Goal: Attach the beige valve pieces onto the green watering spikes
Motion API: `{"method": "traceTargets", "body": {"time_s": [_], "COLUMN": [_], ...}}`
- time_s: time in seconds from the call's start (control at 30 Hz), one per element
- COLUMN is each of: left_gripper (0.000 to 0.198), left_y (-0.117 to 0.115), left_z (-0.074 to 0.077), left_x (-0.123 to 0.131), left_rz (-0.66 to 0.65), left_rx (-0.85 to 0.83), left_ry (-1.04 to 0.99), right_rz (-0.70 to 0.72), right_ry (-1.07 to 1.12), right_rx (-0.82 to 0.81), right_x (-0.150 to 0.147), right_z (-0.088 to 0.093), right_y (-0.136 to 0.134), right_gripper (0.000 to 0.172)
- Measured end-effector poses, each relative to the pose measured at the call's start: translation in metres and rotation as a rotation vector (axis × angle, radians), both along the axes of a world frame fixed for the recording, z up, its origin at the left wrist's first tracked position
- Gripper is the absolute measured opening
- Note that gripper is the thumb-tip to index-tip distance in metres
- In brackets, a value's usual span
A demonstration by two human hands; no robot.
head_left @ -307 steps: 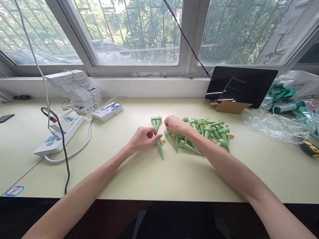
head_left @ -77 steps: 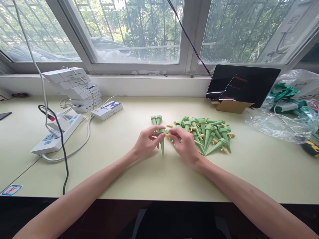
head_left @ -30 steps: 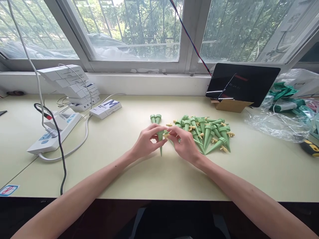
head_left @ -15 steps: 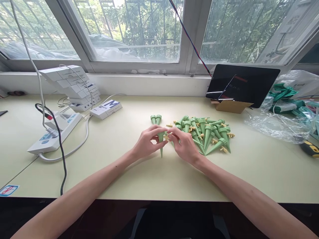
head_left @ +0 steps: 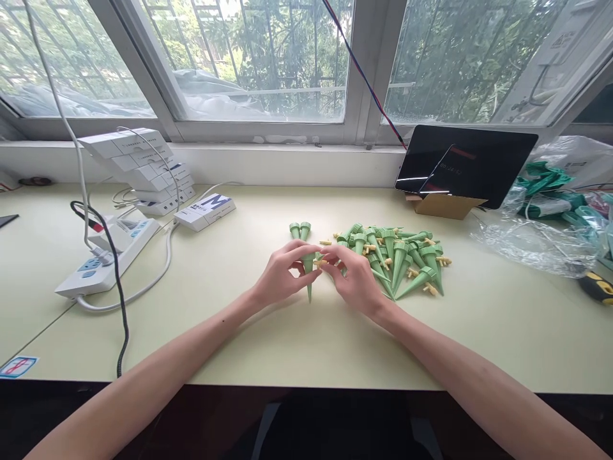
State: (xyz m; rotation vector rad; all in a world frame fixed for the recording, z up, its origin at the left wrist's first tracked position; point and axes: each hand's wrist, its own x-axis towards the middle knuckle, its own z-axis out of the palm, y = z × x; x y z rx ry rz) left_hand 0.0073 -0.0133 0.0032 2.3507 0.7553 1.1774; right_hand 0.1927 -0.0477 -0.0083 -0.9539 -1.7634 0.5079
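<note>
Close together above the pale counter [head_left: 268, 345], a person's two bare hands are working at one green plastic watering spike: the left hand [head_left: 283, 271] is gripping the green spike [head_left: 309, 282], its tip pointing down toward the near edge, while the right hand [head_left: 354, 276] is pinching the small yellow valve [head_left: 317, 262] at its side. Two more spikes [head_left: 299, 231] are lying side by side just beyond the left hand, and a jumbled pile of green spikes [head_left: 398, 259] with yellow valves is spreading out beside the right hand. Behind the pile, a dark-screened tablet [head_left: 472, 160] is leaning on a cardboard support [head_left: 447, 206].
</note>
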Motion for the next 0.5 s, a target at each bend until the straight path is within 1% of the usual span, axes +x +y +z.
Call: {"method": "traceTargets", "body": {"time_s": [0.17,0.5], "left_gripper": [0.032,0.03], "left_y": [-0.0017,-0.0027], "left_z": [0.0,-0.0003], "left_x": [0.0002,0.0006], "left_rz": [-0.01,-0.042], "left_rx": [-0.013,-0.021], "left_ry": [-0.003,-0.013], "right_rz": [-0.007,-0.006], "right_ry": [-0.014,-0.053], "right_rx": [0.021,-0.006], "right_x": [0.0001,0.0014], "right_z": [0.0005,0.0017], "right_y": [-0.0007,-0.0022], "right_gripper": [0.015,0.009]}}
